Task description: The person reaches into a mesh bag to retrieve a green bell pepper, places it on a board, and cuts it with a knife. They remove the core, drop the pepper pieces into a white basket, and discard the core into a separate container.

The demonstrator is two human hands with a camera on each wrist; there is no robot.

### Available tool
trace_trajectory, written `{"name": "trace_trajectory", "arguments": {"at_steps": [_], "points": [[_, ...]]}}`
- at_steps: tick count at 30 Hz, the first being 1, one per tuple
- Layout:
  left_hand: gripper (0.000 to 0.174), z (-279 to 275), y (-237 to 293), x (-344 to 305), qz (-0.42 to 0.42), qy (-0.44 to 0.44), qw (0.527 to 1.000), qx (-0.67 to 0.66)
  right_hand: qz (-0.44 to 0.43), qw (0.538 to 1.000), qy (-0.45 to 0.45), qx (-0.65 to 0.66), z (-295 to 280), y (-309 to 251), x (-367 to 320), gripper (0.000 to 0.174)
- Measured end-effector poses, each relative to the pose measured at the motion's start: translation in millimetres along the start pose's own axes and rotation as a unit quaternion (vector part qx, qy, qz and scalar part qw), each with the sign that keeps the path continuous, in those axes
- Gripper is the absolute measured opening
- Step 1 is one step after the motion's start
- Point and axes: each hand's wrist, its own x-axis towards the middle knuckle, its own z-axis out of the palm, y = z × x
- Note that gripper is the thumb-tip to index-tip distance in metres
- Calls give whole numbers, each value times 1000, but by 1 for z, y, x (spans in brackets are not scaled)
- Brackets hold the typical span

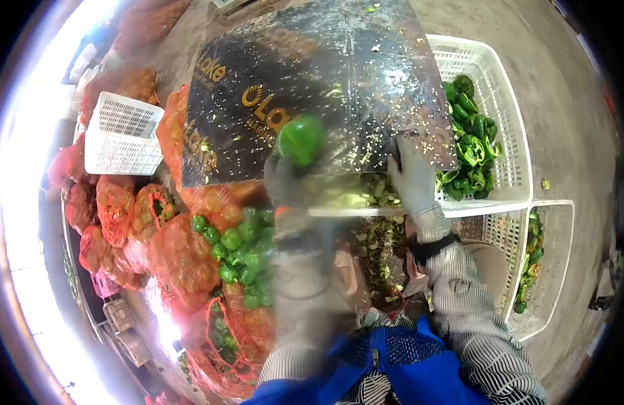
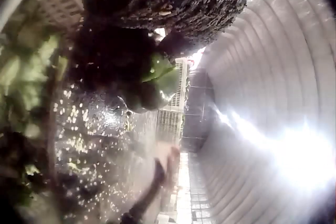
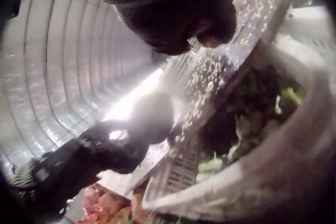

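My left hand (image 1: 279,181), gloved and blurred, grips a whole green bell pepper (image 1: 300,140) above the near edge of a dark printed board (image 1: 224,145). In the left wrist view the shiny green bell pepper (image 2: 160,83) shows beyond the dark glove (image 2: 113,50). My right hand (image 1: 413,177), in a grey glove with a dark band at the wrist, is at the board's near right edge. The right wrist view shows that hand (image 3: 178,16) with bent fingers in shadow; I cannot tell whether they hold anything. Pale seeds are scattered over the board.
Cut green peppers (image 1: 470,152) lie in a white basket (image 1: 521,165) on the right. Another white crate (image 1: 558,270) stands lower right. Whole green peppers (image 1: 241,250) are heaped at left, beside red mesh sacks (image 1: 184,260). Pale scraps (image 1: 373,189) lie below the board's near edge.
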Motion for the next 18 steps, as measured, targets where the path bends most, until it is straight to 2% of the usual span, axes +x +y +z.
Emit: {"name": "trace_trajectory", "arguments": {"at_steps": [1,2,3,4,5,6,8,9,10,12,13,14,17,18], "points": [[38,-5,6,6,-249,-34,929,-272,47,996,-76,-19,-7,-2,21,49],[39,-12,13,12,-461,-63,726,-506,45,996,-75,-18,-5,-3,35,49],[39,-19,23,16,-460,-61,727,-506,4,997,-38,-66,-3,-4,47,47],[39,-25,37,19,-460,-32,700,-545,-36,993,0,-115,-1,-7,53,46],[39,-31,50,21,-461,-3,671,-581,-62,998,-5,-32,-11,-26,55,45],[39,-39,62,24,-463,-3,670,-580,-86,995,-12,50,-18,-53,54,44],[38,-49,81,29,-432,-30,643,-632,-271,959,62,60,-7,-84,45,42],[39,14,22,1,-233,-74,887,-391,-270,959,61,59,4,-88,43,42],[39,9,25,2,-233,-75,887,-391,-270,960,49,56,23,-90,39,42],[39,-8,33,3,-251,-23,868,-429,-272,960,33,54,47,-83,36,42],[38,14,6,-9,-168,-1,916,-365,-176,982,-9,61,54,-74,38,35],[38,4,2,-8,-171,1,916,-362,-80,993,-50,68,50,-77,39,29],[32,-28,-3,-4,-367,-130,783,-485,-149,988,-44,-4,56,-68,44,36],[32,-31,-7,-9,-369,-126,785,-481,-177,982,-52,-39,63,-64,48,40]]}}
